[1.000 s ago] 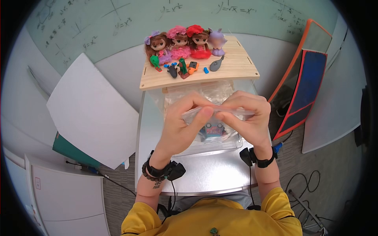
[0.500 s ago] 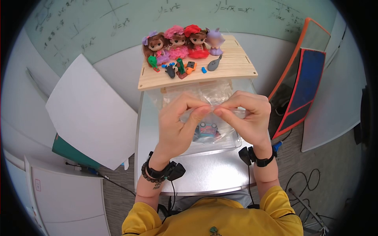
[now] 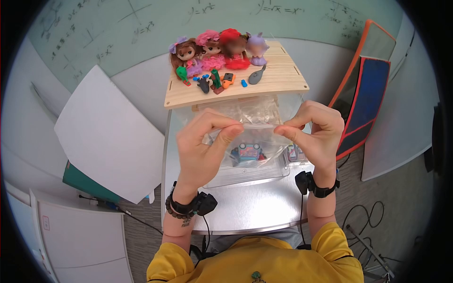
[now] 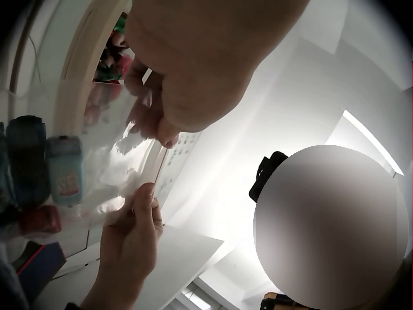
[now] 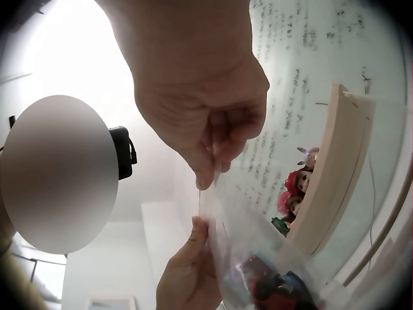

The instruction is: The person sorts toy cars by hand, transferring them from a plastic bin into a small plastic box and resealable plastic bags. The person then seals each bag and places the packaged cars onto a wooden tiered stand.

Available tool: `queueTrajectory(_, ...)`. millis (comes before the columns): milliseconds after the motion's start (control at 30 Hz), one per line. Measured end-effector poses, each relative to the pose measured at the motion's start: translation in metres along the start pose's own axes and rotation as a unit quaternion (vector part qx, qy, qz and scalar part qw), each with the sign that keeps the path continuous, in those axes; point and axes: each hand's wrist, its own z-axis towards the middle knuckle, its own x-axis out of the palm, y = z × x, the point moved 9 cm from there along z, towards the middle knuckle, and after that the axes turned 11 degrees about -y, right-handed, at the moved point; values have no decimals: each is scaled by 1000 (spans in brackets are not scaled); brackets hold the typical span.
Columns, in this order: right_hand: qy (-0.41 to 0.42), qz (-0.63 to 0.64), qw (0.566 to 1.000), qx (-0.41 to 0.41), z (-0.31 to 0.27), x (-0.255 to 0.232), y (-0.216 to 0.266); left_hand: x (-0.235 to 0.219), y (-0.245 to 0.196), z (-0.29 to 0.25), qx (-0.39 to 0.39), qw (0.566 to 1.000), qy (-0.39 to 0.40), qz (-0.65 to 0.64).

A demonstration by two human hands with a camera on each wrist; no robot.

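Observation:
A clear plastic bag (image 3: pixel 264 134) hangs between both hands, its top edge stretched level. My left hand (image 3: pixel 202 148) pinches that edge at its left part between thumb and forefinger. At the right part, my right hand (image 3: pixel 318 134) pinches the same edge, a short gap away. Inside the bag lies a light blue toy car (image 3: pixel 247 152), with a red one (image 4: pixel 40 220) and a dark one (image 4: pixel 29 161) beside it in the left wrist view. In the right wrist view the bag (image 5: pixel 242 226) drops below the pinching fingers.
A clear plastic tray (image 3: pixel 236 179) lies under the bag on the metal table (image 3: pixel 255 207). Behind it, a wooden shelf (image 3: pixel 283 85) bears several dolls (image 3: pixel 212 59) and small figures, among them a grey one (image 3: pixel 256 76). An orange-framed panel (image 3: pixel 363 108) stands at the right.
The hands have moved apart along the bag's top edge, from thumbs nearly meeting to a clear gap. The bag is now spread flatter, and the blue toy car shows more plainly.

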Motion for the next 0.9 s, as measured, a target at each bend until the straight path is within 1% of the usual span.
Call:
queueTrajectory(67,-7,2,1000,4,0,-2,-3,-3,2,1,-3,1000,0,-1)
queueTrajectory(133,-17,7,1000,-2,2,-7,-3,-10,8,1,-33,999,-16,-31)
queueTrajectory(167,-27,11,1000,-9,2,-9,-2,-11,8,1,-34,999,-16,-30)
queueTrajectory(233,-27,15,999,-7,2,-10,-7,-15,16,1,-83,994,-34,-68)
queueTrajectory(500,-28,4,1000,-6,4,-22,-7,-20,18,3,-82,995,-33,-44)
queueTrajectory(600,-10,-1,1000,-14,5,-20,-5,-20,19,2,-82,995,-34,-41)
queueTrajectory(667,21,40,999,15,5,-15,-11,-19,19,0,-76,996,-36,-37)
queueTrajectory(700,20,40,999,16,4,-16,-11,-18,20,0,-74,995,-43,-42)
queueTrajectory(767,104,15,992,69,0,-4,-19,-17,22,-1,-71,995,-50,-47)
queueTrajectory(867,108,-5,992,69,0,-10,-22,-10,19,-4,-82,993,-46,-74)
queueTrajectory(900,108,-4,992,69,0,-13,-23,-6,20,-5,-121,990,-43,-59)
